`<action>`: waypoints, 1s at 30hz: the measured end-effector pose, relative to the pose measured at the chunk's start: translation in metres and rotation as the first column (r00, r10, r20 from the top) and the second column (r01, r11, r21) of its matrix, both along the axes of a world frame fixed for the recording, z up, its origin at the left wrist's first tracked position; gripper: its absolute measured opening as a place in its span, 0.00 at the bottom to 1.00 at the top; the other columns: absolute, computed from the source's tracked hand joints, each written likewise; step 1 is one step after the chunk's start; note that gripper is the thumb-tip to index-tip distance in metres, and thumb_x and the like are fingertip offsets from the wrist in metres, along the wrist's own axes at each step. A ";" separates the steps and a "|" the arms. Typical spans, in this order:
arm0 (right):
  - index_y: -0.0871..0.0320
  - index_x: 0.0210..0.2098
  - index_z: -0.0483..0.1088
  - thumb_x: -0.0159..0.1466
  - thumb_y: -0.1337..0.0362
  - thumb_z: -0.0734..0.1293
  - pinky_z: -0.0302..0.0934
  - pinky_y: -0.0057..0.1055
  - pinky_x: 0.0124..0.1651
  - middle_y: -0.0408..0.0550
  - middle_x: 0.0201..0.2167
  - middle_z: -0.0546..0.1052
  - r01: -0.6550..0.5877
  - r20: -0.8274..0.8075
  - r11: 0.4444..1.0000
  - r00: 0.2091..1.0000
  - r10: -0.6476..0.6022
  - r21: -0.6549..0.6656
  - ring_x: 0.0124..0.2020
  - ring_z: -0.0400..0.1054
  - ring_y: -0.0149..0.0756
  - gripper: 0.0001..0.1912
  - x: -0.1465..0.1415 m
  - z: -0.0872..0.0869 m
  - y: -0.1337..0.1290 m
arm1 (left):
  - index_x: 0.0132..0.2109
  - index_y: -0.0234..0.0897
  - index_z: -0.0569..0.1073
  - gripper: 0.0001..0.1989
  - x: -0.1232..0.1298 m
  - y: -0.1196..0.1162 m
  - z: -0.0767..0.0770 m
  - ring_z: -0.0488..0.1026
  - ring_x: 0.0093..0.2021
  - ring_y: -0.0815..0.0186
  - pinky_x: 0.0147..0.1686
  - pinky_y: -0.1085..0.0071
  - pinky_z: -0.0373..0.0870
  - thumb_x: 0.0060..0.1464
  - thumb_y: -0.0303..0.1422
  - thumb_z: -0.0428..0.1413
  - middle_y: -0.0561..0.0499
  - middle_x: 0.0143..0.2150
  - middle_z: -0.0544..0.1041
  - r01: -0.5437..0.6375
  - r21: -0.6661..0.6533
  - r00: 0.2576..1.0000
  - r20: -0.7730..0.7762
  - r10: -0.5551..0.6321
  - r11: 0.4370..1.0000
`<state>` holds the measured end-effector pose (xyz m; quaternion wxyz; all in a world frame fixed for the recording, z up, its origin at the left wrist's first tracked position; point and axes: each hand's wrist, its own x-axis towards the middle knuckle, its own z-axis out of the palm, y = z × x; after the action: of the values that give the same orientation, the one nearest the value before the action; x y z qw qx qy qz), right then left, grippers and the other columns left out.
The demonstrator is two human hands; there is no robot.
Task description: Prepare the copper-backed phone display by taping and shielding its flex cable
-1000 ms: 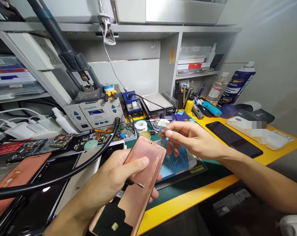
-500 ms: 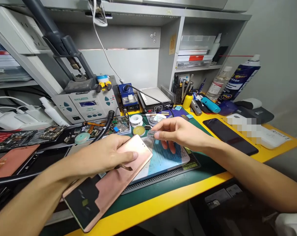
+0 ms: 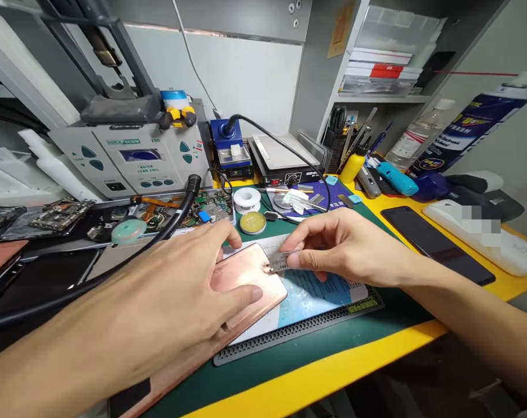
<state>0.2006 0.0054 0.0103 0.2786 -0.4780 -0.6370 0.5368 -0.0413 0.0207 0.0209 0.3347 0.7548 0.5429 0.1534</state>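
Two hands: both at work above the desk (image 3: 333, 371).
Left hand (image 3: 182, 287): spread wide over the pink panel (image 3: 246, 284), thumb lying on its face, fingertips by the far edge.
Right hand (image 3: 337, 247): pinched closed on a thin metal blade (image 3: 281, 261) (some lettering shows on it), its end at the panel's small holes.
Pink panel: slanted, its near-right corner over a blue-and-white pad (image 3: 319, 302).
Beyond the pad: a round yellowish tin (image 3: 253, 222), with a white spool (image 3: 247, 199) just behind.
Right side: a black phone (image 3: 437, 244), lying flat.
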 end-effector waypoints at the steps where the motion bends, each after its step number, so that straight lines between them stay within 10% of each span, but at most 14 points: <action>1: 0.62 0.36 0.78 0.60 0.64 0.72 0.57 0.20 0.19 0.43 0.24 0.74 0.002 0.013 1.000 1.000 -0.002 0.012 0.19 0.62 0.23 0.08 0.000 -0.001 0.001 | 0.36 0.45 0.73 0.16 0.000 0.000 0.000 0.65 0.24 0.62 0.22 0.71 0.49 0.40 0.43 0.66 0.52 0.28 0.73 -0.007 0.048 0.996 -0.086 0.011 0.999; 30: 0.65 0.38 0.79 0.59 0.60 0.73 0.47 0.19 0.10 0.37 0.13 0.64 0.035 0.244 0.999 0.969 -0.023 -0.042 0.12 0.54 0.22 0.14 -0.007 0.007 0.002 | 0.33 0.44 0.69 0.26 -0.004 0.008 -0.021 0.66 0.28 0.59 0.23 0.67 0.52 0.43 0.62 0.54 0.49 0.29 0.71 0.137 0.200 0.960 -0.268 -0.080 0.970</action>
<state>0.1940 0.0071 0.0173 0.1950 -0.5558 -0.6468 0.4845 -0.0452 0.0289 -0.0003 0.1849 0.8290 0.5195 0.0932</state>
